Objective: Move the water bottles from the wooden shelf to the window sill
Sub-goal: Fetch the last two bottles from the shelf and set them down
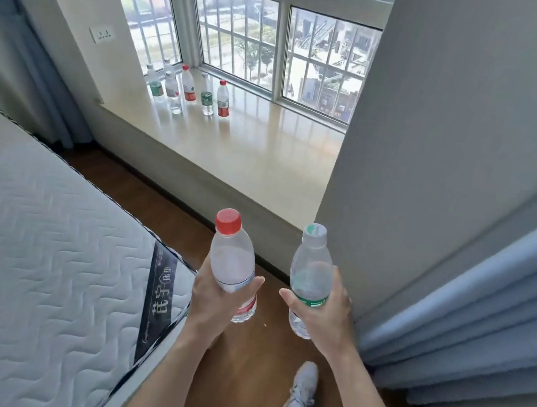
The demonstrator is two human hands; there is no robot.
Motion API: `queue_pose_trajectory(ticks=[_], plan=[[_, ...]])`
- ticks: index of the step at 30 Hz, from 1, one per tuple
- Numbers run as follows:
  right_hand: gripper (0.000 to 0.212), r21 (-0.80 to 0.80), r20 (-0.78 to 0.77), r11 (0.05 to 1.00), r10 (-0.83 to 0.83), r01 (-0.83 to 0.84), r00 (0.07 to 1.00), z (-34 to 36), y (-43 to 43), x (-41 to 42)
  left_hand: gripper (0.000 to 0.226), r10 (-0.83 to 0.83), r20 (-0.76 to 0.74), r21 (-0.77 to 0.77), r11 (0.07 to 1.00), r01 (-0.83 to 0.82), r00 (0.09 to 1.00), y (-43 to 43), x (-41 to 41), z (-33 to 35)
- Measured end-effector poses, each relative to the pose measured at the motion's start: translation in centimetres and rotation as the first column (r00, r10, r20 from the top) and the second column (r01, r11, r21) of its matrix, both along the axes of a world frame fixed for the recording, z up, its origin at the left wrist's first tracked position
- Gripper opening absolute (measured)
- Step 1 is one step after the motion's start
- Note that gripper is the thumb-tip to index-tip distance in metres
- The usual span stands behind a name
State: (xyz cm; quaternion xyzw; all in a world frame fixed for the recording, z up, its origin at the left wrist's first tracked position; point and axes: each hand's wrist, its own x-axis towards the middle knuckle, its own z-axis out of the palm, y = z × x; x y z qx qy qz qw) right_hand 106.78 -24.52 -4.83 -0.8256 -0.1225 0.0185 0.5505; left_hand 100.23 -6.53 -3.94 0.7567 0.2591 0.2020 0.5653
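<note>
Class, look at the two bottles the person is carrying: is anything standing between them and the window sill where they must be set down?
Nothing visible blocks the way. The left hand holds the red-capped bottle, the right hand the green-labelled bottle; only bare wooden floor lies before the window sill. The bottles already there crowd its far left corner.

This is a bedroom in a home. A quilted mattress (38, 244) with a dark brand label fills the near left, and the rest sits around it: wooden floor (241, 367) runs along its right edge, a deep bay window sill (232, 152) lies beyond its far corner under barred windows (239, 36) looking down on streets and trees, a wall socket (102, 35) sits on the wall past it, and blue curtains (482, 311) hang opposite it, across the floor.
</note>
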Motion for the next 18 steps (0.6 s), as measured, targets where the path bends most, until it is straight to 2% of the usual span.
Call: queue_pose_trajectory(ticks=[5,18], plan=[[0.058,0.007,0.0,0.998,0.064,-0.064,0.998,-0.6,3.8,7.2,0.067,0.055,0.005,-0.002,0.998,-0.055,0.998,3.2,6.1,-1.1],[0.056,0.014,0.046,0.927,0.374,-0.375,0.926,2.5,17.0,32.3,0.068,0.333,-0.016,0.161,0.932,-0.326,0.943,13.1,26.1,0.7]])
